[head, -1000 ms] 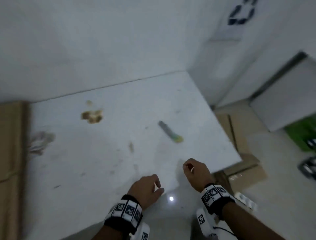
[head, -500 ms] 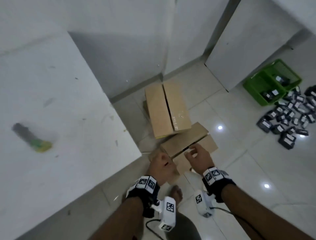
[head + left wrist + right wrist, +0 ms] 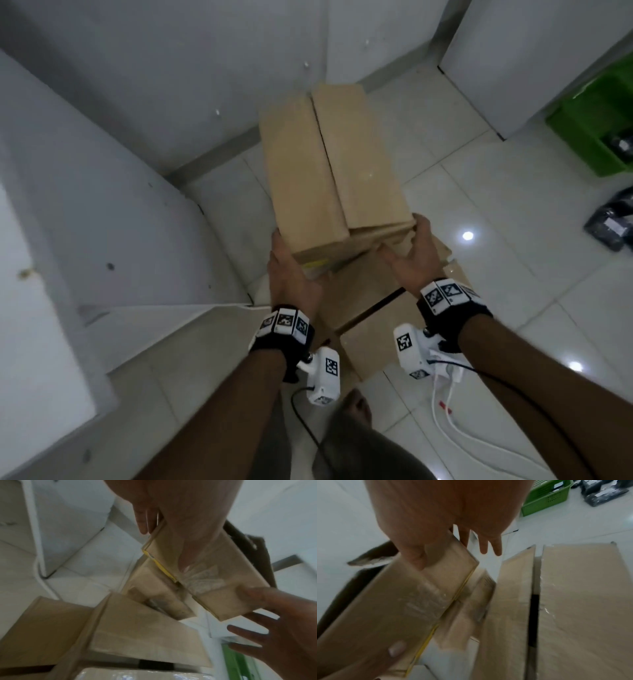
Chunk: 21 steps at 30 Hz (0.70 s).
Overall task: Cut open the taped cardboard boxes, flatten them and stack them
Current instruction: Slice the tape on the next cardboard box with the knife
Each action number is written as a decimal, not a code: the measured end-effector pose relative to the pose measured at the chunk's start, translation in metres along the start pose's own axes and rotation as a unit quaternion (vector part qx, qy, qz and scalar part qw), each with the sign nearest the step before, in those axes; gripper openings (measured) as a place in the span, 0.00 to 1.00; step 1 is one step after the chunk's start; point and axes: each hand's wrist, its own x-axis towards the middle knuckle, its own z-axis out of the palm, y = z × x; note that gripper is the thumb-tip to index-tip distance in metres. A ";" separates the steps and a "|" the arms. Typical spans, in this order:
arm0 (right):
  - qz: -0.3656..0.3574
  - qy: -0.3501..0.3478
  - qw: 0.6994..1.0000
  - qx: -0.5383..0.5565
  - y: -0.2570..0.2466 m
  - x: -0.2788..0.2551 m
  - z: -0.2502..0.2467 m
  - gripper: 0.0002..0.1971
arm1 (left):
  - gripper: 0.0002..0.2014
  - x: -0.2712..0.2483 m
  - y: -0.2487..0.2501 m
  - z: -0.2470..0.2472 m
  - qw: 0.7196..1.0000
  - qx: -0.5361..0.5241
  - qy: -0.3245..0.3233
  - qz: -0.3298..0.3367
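A long brown cardboard box [image 3: 329, 171] with a slit top seam is held up off the floor between both hands. My left hand [image 3: 291, 270] presses its near left corner, with straight fingers [image 3: 142, 520] along the side. My right hand [image 3: 414, 253] presses the near right corner, thumb [image 3: 418, 559] on the end face and fingers spread. Clear tape and a yellow strip show on that end face [image 3: 205, 574]. A second box [image 3: 363, 308], its seam [image 3: 534, 608] taped and gaping, lies on the floor below.
A white table [image 3: 51, 240] stands close on the left and a white wall behind the box. A green basket [image 3: 596, 133] and black packets [image 3: 613, 222] sit on the tiled floor to the right. My bare foot [image 3: 356, 407] and white cables [image 3: 455, 421] are near the lower box.
The view swung from the table top down to the floor. Both hands dropped to the boxes and now hold the long box, lifted and closer.
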 end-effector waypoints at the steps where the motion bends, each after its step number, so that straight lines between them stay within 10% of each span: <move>1: -0.034 0.031 0.999 0.022 -0.019 -0.007 -0.015 0.37 | 0.62 -0.011 0.022 -0.013 1.000 0.004 0.008 0.026; 12: -0.262 0.077 0.962 -0.024 -0.347 -0.135 -0.197 0.35 | 0.74 -0.137 0.275 -0.237 0.999 -0.035 -0.028 0.028; 21: -0.449 -0.099 0.886 -0.064 -0.578 -0.273 -0.116 0.32 | 0.60 -0.202 0.229 -0.503 0.989 -0.125 -0.053 -0.061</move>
